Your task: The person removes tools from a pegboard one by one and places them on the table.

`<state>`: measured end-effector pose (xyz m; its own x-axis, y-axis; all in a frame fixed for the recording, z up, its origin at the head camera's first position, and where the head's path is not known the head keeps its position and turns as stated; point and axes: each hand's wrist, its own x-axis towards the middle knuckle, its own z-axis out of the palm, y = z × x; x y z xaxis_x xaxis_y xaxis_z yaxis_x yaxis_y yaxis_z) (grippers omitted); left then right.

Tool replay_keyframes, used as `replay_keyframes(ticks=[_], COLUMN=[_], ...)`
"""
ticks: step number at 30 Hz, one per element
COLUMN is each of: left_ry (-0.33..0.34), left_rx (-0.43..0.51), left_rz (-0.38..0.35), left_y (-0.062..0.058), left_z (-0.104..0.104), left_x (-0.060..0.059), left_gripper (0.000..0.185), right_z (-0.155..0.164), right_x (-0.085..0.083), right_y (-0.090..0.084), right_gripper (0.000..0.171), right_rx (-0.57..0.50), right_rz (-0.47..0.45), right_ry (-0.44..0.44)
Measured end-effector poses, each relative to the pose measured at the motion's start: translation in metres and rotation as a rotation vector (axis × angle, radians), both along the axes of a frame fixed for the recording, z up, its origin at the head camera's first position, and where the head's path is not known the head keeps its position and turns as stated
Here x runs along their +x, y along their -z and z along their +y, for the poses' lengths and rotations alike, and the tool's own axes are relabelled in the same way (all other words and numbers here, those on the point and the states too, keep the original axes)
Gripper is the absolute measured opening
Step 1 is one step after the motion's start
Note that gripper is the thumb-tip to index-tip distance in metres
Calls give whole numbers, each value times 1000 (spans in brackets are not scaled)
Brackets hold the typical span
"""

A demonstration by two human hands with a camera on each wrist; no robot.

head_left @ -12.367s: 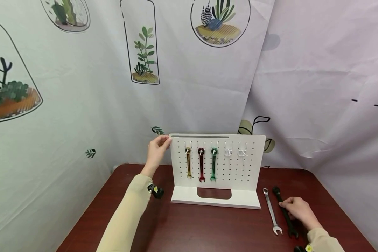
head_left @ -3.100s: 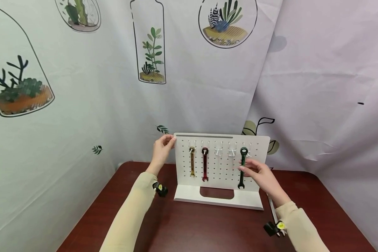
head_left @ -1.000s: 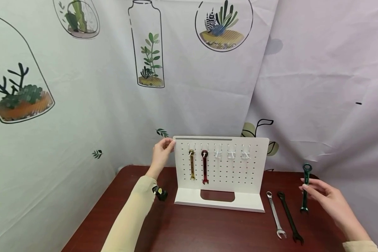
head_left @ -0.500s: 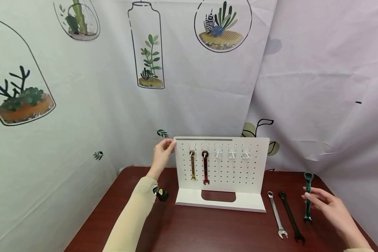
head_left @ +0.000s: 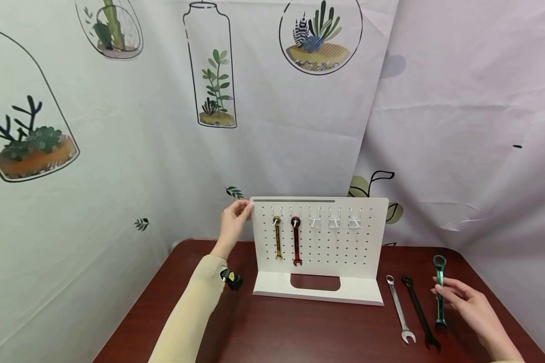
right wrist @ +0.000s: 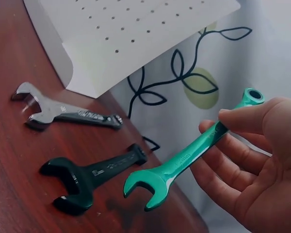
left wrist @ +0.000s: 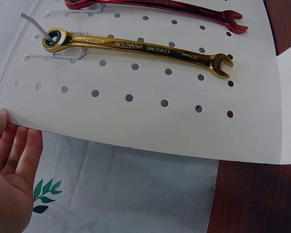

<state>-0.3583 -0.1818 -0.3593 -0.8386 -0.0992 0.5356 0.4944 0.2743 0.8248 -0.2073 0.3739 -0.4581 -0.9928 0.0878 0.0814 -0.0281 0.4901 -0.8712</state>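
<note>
My left hand pinches the upper left corner of a white pegboard stand, thumb in front. On the board's hooks hang a gold combination wrench and a red combination wrench. Between thumb and fingers my right hand holds a green combination wrench, its ring end up and open end low over the table. Left of it, a black combination wrench and a silver combination wrench lie side by side on the table.
Three white hooks on the board's right half carry nothing. The stand rests on a dark red-brown table. Behind it hangs a pale cloth printed with plants in jars.
The black wrench went onto the table beside the silver one. My right hand took the green wrench off its hook, carried it right and lowered it. The left hand stays at the corner.
</note>
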Motion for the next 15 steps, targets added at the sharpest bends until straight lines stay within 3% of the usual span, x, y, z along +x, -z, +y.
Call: replay_keyframes(ticks=[8, 15], left_ry=[4, 1], left_rx=[20, 2], left_rz=[-25, 4], left_y=[3, 4], left_z=[1, 0], left_x=[-1, -4], left_gripper=[28, 27], right_z=[3, 4], right_x=[-8, -18], right_y=[9, 11], right_gripper=[66, 66], right_rx=[26, 34], right_rz=[-76, -117], right_ry=[1, 34])
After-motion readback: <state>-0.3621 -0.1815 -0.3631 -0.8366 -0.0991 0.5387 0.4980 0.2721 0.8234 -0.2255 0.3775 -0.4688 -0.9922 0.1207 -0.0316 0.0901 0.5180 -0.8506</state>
